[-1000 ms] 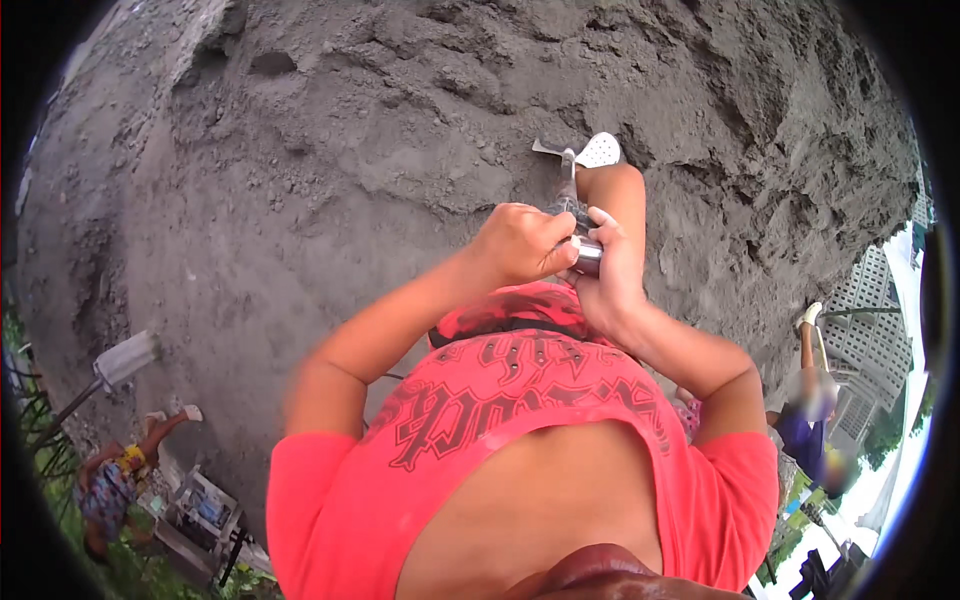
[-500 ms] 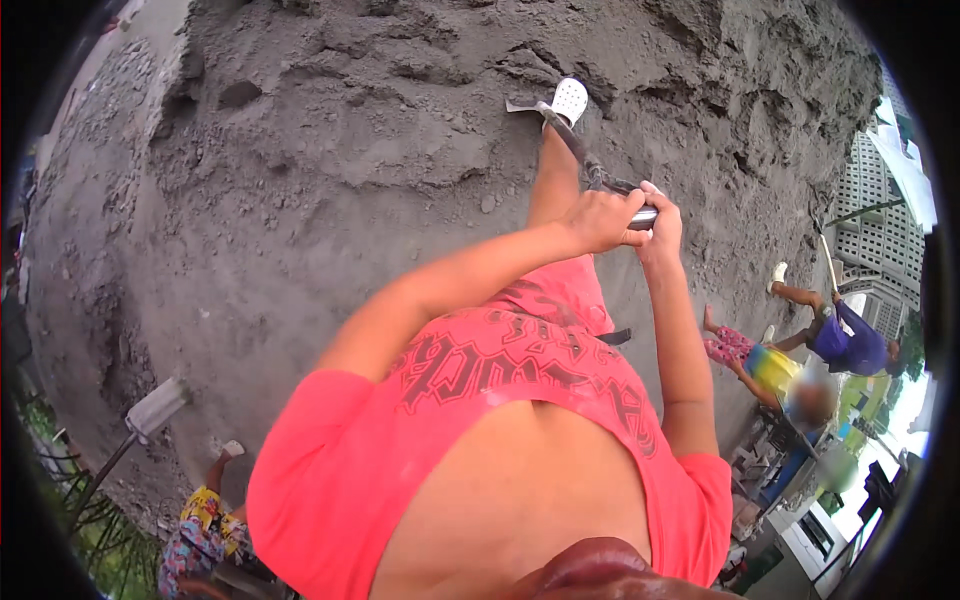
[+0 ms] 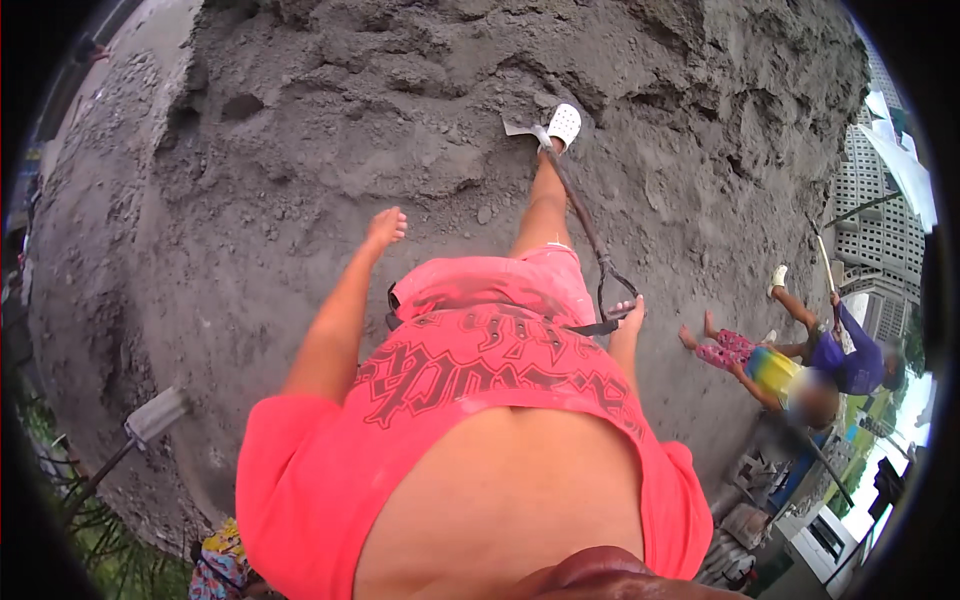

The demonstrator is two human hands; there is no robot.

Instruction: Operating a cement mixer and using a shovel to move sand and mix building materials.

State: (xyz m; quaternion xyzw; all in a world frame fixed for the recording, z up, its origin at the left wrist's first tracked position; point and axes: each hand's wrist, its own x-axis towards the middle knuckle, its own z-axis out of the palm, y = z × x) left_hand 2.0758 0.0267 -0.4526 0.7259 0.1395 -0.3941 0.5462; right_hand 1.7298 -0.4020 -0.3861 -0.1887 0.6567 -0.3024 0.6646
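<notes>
Grey soil [image 3: 230,300]: shovel [image 3: 580,205] slants down to it, blade [image 3: 520,129] beside the white clog [image 3: 565,124];
Left hand [image 3: 387,227]: off the grip [image 3: 602,293], unlike half a second ago; empty, fingers loosely curled;
Right hand [image 3: 630,313]: still holding the grip; I judge it alone now steadies the shovel;
Red shirt [image 3: 480,365]: dark ornate lettering, the only writing I can make out from here.

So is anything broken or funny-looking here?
Nothing looks clearly broken. One slightly odd thing: a dark strap sticks out from the waist beside the right hand, as if its end were loose. The shovel looks whole, with its blade next to the white clog.
</notes>
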